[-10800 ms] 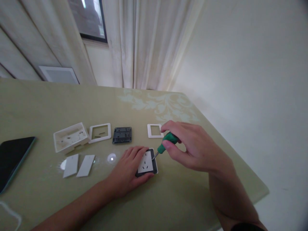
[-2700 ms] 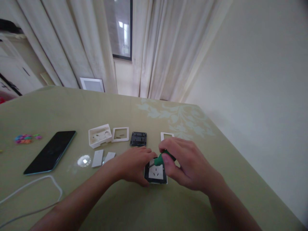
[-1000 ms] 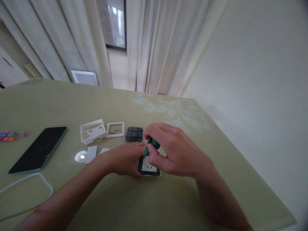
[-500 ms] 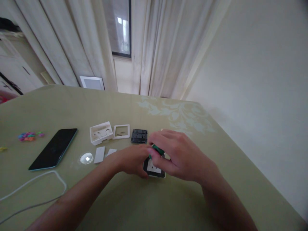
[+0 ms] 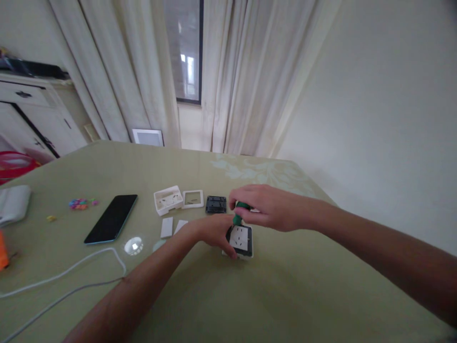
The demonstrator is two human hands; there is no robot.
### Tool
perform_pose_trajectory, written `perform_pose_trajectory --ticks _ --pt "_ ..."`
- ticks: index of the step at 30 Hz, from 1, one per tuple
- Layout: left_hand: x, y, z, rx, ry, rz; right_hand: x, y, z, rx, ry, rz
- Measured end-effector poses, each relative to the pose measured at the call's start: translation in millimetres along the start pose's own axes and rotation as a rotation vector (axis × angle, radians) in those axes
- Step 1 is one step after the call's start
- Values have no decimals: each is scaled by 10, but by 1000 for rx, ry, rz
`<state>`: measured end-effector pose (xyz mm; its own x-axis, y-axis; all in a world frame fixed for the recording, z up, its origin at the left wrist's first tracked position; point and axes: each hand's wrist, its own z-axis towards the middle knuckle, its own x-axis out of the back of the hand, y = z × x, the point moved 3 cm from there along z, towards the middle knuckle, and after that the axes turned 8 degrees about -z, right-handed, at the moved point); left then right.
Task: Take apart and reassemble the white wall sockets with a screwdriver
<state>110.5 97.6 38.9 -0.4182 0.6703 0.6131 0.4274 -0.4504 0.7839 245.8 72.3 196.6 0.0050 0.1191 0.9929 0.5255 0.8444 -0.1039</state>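
A wall socket (image 5: 240, 238) with a white face and black frame sits in a white box on the table. My left hand (image 5: 216, 232) grips its left side, thumb at the near edge and fingers at the far side. In my right hand (image 5: 259, 207) is a screwdriver (image 5: 238, 218) with a green handle, held tilted over the socket's far left corner. The tip is too small to make out. Just beyond my hands lies a black socket frame (image 5: 216, 204).
Left of the black frame are a white cover frame (image 5: 193, 199) with small screws inside, a white back box (image 5: 168, 200) and white plates (image 5: 166, 227). Farther left lie a phone (image 5: 111, 219), a white cable (image 5: 71, 269) and small colourful pieces (image 5: 80, 204).
The view has swung left and up, showing more of the cabinet side. My right hand has shifted to the socket's far left corner, uncovering more of the white face.
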Motion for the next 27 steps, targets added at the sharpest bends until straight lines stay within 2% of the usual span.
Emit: perform_pose_trajectory --ticks 3,5,7,10,12,14,16,18,19,21,24,25,26,27 --pt "-42 2 -50 44 53 12 -16 106 58 -260 -6 -202" --pt "-84 9 -106 55 114 10 -24 138 76 -293 -3 -309" --pt "-136 9 -166 55 162 16 -26 124 71 -155 -32 -304" --pt "-230 -14 -246 33 207 26 7 86 14 102 -103 -181" --pt "-300 -37 -289 13 248 24 40 85 -9 178 -129 -105" --pt "-371 -57 -328 13 306 18 58 118 17 107 -125 -101" --pt "-441 -64 -362 24 360 11 49 157 80 -75 -139 -185" --pt "-496 -65 -391 36 406 0 27 154 145 -237 -206 -271" --pt "-515 -66 -403 40 427 -7 27 118 177 -243 -219 -309" --pt "-535 -75 -419 50 455 -23 45 -8 231 -92 -227 -384" --pt "-538 -99 -428 64 450 -44 94 -188 247 313 -256 -399" --pt "-535 -105 -431 62 447 -52 110 -202 249 380 -273 -368" --pt "-532 -107 -434 57 448 -61 125 -186 261 375 -279 -335" --pt "-530 -108 -439 50 451 -71 131 -145 282 296 -291 -312"
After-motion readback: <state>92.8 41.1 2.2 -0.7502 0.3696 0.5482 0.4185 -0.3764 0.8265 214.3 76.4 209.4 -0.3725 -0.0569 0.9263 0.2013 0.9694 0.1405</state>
